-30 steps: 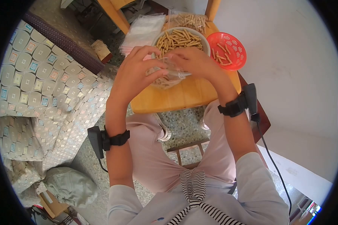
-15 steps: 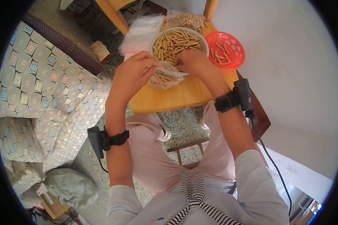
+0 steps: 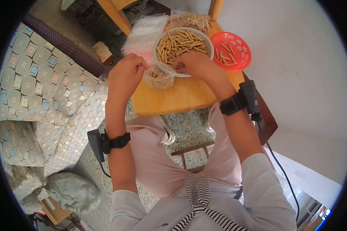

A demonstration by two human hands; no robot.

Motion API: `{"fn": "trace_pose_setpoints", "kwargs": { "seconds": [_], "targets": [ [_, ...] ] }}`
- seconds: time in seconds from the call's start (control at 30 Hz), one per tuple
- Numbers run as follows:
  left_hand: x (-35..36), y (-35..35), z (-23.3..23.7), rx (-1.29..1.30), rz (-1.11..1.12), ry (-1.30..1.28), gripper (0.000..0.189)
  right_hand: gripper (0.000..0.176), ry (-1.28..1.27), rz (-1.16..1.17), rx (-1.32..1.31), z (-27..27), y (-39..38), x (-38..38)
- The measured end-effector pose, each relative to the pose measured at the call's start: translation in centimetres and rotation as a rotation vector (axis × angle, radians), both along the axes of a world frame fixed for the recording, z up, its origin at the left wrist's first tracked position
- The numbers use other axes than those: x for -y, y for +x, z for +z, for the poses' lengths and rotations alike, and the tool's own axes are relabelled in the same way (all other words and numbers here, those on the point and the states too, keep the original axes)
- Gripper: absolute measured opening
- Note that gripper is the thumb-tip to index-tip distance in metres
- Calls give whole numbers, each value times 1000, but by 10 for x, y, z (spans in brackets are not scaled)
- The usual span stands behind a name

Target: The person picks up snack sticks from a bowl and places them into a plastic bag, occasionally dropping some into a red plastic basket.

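A clear zip bag (image 3: 160, 81) hangs in front of the bowl, with short tan stick-shaped pieces inside. My left hand (image 3: 128, 72) pinches the top left corner of this bag. At the other end of the bag's mouth, the fingers of my right hand (image 3: 197, 64) are closed on its edge, partly covering the bowl's front. The pale round bowl (image 3: 211, 47) is heaped with tan sticks (image 3: 180, 43). To its right sits a red plastic basket (image 3: 244, 49) holding several sticks.
All of this rests on a wooden chair seat (image 3: 169, 104). Flat empty zip bags (image 3: 145, 32) lie at the back left, and a filled bag (image 3: 191, 21) lies behind the bowl. A patterned cloth (image 3: 54, 96) hangs at left; a white wall (image 3: 297, 57) stands at right.
My left hand has moved left, drawing the bag left and stretching its mouth straighter. My right hand has shifted slightly left, still at the bag's edge.
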State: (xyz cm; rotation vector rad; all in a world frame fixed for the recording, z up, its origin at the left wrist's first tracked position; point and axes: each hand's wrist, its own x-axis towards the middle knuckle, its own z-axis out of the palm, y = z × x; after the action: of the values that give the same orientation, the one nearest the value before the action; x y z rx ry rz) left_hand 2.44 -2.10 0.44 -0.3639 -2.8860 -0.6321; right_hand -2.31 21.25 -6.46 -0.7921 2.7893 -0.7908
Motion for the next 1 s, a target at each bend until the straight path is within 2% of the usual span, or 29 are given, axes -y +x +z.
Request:
{"fn": "trace_pose_setpoints", "kwargs": {
  "seconds": [0.2,0.33,0.43,0.47,0.5,0.6,0.67,0.73,0.8,0.9,0.93,0.97,1.0],
  "targets": [
    [4,-3,-2,-37,50,54,11,13,44,-12,-31,11,1,3],
    [10,-5,-2,-38,81,94,10,15,-131,-108,-165,12,-3,5],
    [2,-6,-3,-52,-39,81,7,16,-342,-109,-210,20,-2,8],
    [-3,-5,-3,-70,-214,192,5,16,-462,-95,-199,25,-2,11],
    [-8,-4,-1,-86,-388,301,4,16,-462,-92,-199,30,0,13],
    [-23,0,6,-71,-444,339,4,17,-564,-160,-157,41,2,14],
    [-27,-2,8,-119,-377,417,7,16,-706,-149,-287,46,4,15],
    [-30,-3,10,-171,-307,492,11,16,-774,-132,-265,49,4,15],
    [-34,-1,11,-90,-72,559,20,15,-842,-115,-243,52,6,14],
    [-30,-5,2,-83,-84,571,24,15,-822,-85,-233,54,9,15],
    [-28,-5,2,-83,-83,570,24,15,-750,-64,-348,53,9,14],
    [-25,-3,2,-193,-116,310,23,16,-675,-43,-463,52,9,14],
    [-24,-3,1,-299,-149,48,22,16,-674,-44,-462,53,9,14]
  ]
}}
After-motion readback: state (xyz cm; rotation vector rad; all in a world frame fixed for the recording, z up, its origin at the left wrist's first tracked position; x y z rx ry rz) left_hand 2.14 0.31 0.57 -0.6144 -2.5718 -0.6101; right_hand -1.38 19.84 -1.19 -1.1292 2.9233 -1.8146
